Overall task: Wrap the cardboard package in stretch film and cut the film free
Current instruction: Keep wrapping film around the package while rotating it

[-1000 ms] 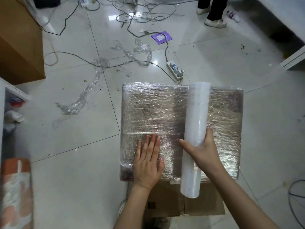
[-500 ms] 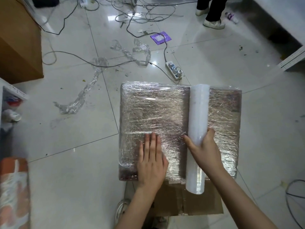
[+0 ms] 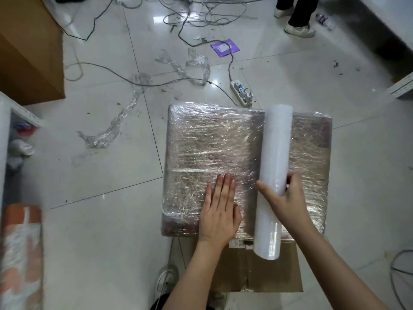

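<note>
The cardboard package (image 3: 212, 144) lies flat in the middle of the floor, its top covered in shiny stretch film. A white roll of stretch film (image 3: 276, 157) lies lengthwise across the package's right half, its near end overhanging the front edge. My right hand (image 3: 282, 202) grips the roll around its lower middle, thumb on the left side and fingers curled over the right. My left hand (image 3: 220, 211) presses flat on the film near the package's front edge, just left of the roll, fingers straight and together.
A bare cardboard box (image 3: 257, 269) sits under the package's near edge. Scraps of used film (image 3: 111, 130), loose cables and a power strip (image 3: 242, 92) litter the tiles beyond. A brown carton (image 3: 29, 52) stands far left. A person's feet (image 3: 297, 25) are at the top right.
My left hand slid slightly right and forward on the film, closing toward the roll. My right hand kept its grip, the roll shifting only a little over the package.
</note>
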### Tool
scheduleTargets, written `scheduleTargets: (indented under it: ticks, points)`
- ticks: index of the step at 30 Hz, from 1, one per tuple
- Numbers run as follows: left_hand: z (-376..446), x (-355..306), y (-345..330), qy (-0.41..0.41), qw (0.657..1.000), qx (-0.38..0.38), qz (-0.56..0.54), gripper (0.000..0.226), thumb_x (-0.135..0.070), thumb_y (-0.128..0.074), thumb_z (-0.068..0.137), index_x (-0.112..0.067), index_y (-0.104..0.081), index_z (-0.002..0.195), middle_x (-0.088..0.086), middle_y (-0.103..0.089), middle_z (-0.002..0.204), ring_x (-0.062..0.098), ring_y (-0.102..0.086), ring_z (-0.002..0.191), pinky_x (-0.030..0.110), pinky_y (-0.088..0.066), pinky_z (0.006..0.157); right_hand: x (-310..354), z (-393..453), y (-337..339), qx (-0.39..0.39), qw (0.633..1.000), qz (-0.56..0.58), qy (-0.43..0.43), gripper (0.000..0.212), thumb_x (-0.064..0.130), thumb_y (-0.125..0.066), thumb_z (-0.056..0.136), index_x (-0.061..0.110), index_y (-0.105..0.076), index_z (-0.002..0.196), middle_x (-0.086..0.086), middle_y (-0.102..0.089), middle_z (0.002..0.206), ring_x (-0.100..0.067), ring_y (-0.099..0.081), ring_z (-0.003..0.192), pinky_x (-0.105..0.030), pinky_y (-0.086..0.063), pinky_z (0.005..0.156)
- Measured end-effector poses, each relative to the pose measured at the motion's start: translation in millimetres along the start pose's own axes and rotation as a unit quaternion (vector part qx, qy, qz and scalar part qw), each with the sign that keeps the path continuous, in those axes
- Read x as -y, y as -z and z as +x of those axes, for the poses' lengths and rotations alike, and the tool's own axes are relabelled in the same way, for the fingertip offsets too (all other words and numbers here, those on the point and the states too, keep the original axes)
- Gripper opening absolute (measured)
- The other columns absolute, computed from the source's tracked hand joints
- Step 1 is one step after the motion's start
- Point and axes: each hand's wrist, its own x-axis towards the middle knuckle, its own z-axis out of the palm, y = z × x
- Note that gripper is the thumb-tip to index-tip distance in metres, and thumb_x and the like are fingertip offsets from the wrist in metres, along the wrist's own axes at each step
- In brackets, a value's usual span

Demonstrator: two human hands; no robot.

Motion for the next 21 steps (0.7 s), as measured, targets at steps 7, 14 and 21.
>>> scheduleTargets:
  ticks: [7, 14, 21]
  points:
    - [-4.9, -2.1, 3.8, 0.009, 1.000, 0.029, 0.000, 0.069, -0.035, -0.029, 0.095, -0.004, -0.006, 0.152, 0.011, -0.004, 0.160, 0.023, -0.008, 0.147, 0.040, 0.006, 0.120, -6.9, 2.2, 8.0, -0.025, 0.998, -0.049, 0.004, 0.060, 0.032, -0.078, 0.074, 0.012, -0.031, 0.106, 0.007, -0.048, 0.090, -0.020, -0.057, 0.081, -0.038, -0.048, 0.068]
    - [-7.0, 0.4, 16.4, 0.015, 0.998, 0.028, -0.059, 0.064, -0.034, -0.038, 0.093, -0.007, -0.024, 0.149, 0.005, -0.016, 0.160, 0.019, -0.015, 0.146, 0.037, -0.001, 0.121, -1.2, 1.2, -1.1, -0.063, 0.989, -0.135, -0.008, 0.063, 0.045, -0.074, 0.074, 0.018, -0.024, 0.101, -0.003, -0.053, 0.092, -0.035, -0.063, 0.086, -0.042, -0.049, 0.073]
    - [31.9, -6.5, 31.7, 0.007, 1.000, 0.004, -0.011, 0.058, -0.032, -0.021, 0.098, -0.004, -0.019, 0.149, 0.009, -0.015, 0.158, 0.023, -0.015, 0.145, 0.041, -0.005, 0.119, -10.3, 9.8, 3.5, -0.052, 0.997, -0.050, -0.037, 0.064, 0.036, -0.077, 0.073, 0.020, -0.024, 0.105, -0.001, -0.051, 0.093, -0.030, -0.059, 0.082, -0.040, -0.049, 0.071]
